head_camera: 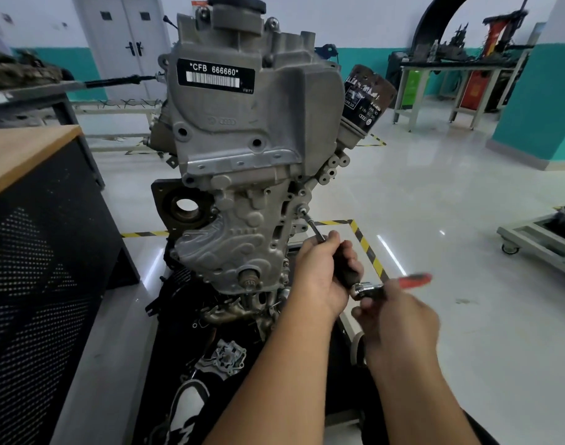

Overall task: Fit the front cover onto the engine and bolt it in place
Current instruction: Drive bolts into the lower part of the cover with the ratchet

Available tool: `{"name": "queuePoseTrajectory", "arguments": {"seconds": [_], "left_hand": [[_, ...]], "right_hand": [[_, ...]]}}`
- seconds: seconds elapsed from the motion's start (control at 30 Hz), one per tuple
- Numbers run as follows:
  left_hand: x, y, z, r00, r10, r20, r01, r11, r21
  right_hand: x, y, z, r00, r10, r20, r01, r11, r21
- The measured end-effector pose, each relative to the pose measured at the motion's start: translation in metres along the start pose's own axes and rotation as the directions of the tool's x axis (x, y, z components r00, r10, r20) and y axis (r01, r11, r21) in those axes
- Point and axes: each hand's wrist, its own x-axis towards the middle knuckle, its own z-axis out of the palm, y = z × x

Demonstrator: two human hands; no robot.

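Note:
The grey front cover (pixel 242 200) sits flat against the upright engine (pixel 258 101) in the middle of the view. A long extension bar (pixel 314 227) runs from a bolt (pixel 302 208) on the cover's right edge down to a ratchet (pixel 368 289) with a red handle. My left hand (pixel 323 274) grips the black lower part of the bar just below the cover. Blurred, my right hand (pixel 400 319) holds the ratchet handle to the right of the left hand.
A black oil filter (pixel 368 97) sticks out at the engine's upper right. A wood-topped cabinet with perforated black panels (pixel 34 252) stands at the left. Loose parts (pixel 226 353) lie on the black stand below. A workbench (pixel 454 88) and a wheeled cart (pixel 544 242) stand at the right.

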Motion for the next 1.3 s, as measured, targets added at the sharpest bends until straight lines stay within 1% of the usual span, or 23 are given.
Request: {"name": "queuePoseTrajectory", "arguments": {"seconds": [0.07, 0.1, 0.17, 0.2, 0.23, 0.27, 0.3, 0.33, 0.4, 0.43, 0.5, 0.57, 0.63, 0.7, 0.77, 0.83, 0.9, 0.97, 1.07, 1.1, 1.17, 1.23, 1.3], "left_hand": [[0.003, 0.001, 0.000, 1.000, 0.023, 0.003, -0.023, 1.000, 0.014], [0.005, 0.002, 0.001, 1.000, 0.030, 0.001, -0.030, 0.999, 0.033], [0.006, 0.007, 0.002, 1.000, 0.024, 0.017, -0.025, 0.997, 0.078], [0.005, 0.008, 0.002, 1.000, 0.014, 0.024, -0.016, 0.995, 0.101], [0.004, 0.009, 0.003, 1.000, 0.016, 0.007, -0.017, 0.992, 0.121], [0.002, 0.009, 0.004, 1.000, 0.026, -0.002, -0.026, 0.994, 0.106], [-0.002, 0.008, 0.005, 1.000, 0.026, 0.005, -0.026, 0.998, 0.051], [-0.006, 0.007, 0.006, 1.000, 0.015, 0.012, -0.015, 1.000, 0.006], [-0.011, 0.002, 0.003, 0.999, -0.029, 0.044, 0.028, 0.999, 0.014], [-0.012, 0.000, 0.001, 0.997, -0.051, 0.060, 0.049, 0.998, 0.039], [-0.014, 0.004, -0.002, 0.995, -0.071, 0.074, 0.065, 0.995, 0.079], [-0.013, 0.009, -0.003, 0.997, -0.056, 0.059, 0.049, 0.993, 0.107], [-0.011, 0.014, -0.004, 0.998, -0.051, 0.027, 0.046, 0.987, 0.151], [-0.012, 0.016, -0.005, 0.998, -0.063, 0.009, 0.060, 0.983, 0.172], [-0.015, 0.018, -0.007, 0.996, -0.083, 0.018, 0.079, 0.982, 0.169], [-0.016, 0.018, -0.008, 0.991, -0.124, 0.039, 0.117, 0.979, 0.164], [-0.018, 0.018, -0.008, 0.987, -0.145, 0.065, 0.131, 0.974, 0.182], [-0.021, 0.020, -0.006, 0.986, -0.156, 0.066, 0.143, 0.975, 0.171], [-0.023, 0.020, -0.004, 0.987, -0.151, 0.049, 0.141, 0.976, 0.167], [-0.022, 0.019, -0.003, 0.989, -0.144, 0.034, 0.137, 0.978, 0.157], [-0.019, 0.016, -0.005, 0.990, -0.139, 0.003, 0.137, 0.979, 0.154], [-0.016, 0.016, -0.007, 0.989, -0.149, -0.026, 0.151, 0.975, 0.163], [-0.015, 0.018, -0.010, 0.989, -0.147, -0.032, 0.150, 0.971, 0.184]], "right_hand": [[-0.004, 0.005, 0.006, 0.995, 0.059, 0.082, -0.058, 0.998, -0.016], [-0.006, 0.010, 0.005, 0.987, -0.074, 0.142, 0.094, 0.985, -0.144], [-0.007, 0.015, 0.001, 0.865, -0.410, 0.291, 0.497, 0.781, -0.378], [-0.005, 0.016, 0.000, 0.788, -0.507, 0.349, 0.615, 0.640, -0.460], [-0.004, 0.016, -0.001, 0.772, -0.533, 0.346, 0.633, 0.597, -0.492], [-0.003, 0.016, -0.001, 0.801, -0.521, 0.295, 0.595, 0.640, -0.485], [-0.001, 0.014, 0.001, 0.880, -0.436, 0.189, 0.475, 0.790, -0.388], [-0.001, 0.011, 0.002, 0.956, -0.263, 0.128, 0.286, 0.931, -0.227], [0.000, 0.003, 0.003, 0.989, 0.051, 0.138, -0.056, 0.998, 0.027], [0.003, 0.001, 0.002, 0.986, 0.063, 0.155, -0.064, 0.998, 0.003], [0.008, -0.002, -0.001, 0.968, -0.151, 0.199, 0.199, 0.948, -0.247], [0.010, -0.005, -0.005, 0.860, -0.394, 0.324, 0.508, 0.714, -0.482], [0.005, -0.002, -0.007, 0.805, -0.459, 0.376, 0.593, 0.617, -0.516], [-0.003, 0.002, -0.005, 0.867, -0.366, 0.339, 0.484, 0.779, -0.398], [-0.006, 0.002, 0.002, 0.953, -0.142, 0.267, 0.189, 0.969, -0.161], [-0.003, -0.002, 0.004, 0.970, 0.046, 0.239, -0.049, 0.999, 0.004], [0.000, -0.004, 0.001, 0.962, 0.052, 0.268, -0.039, 0.998, -0.054], [0.002, -0.001, -0.005, 0.940, -0.131, 0.315, 0.218, 0.940, -0.261], [0.003, 0.000, -0.008, 0.829, -0.418, 0.372, 0.559, 0.604, -0.568], [0.002, 0.002, -0.008, 0.828, -0.431, 0.358, 0.559, 0.583, -0.589], [-0.004, 0.008, -0.007, 0.884, -0.351, 0.308, 0.467, 0.684, -0.561], [-0.009, 0.011, -0.002, 0.967, -0.121, 0.226, 0.205, 0.893, -0.400], [-0.014, 0.011, 0.002, 0.972, 0.093, 0.218, -0.045, 0.975, -0.217]]}}
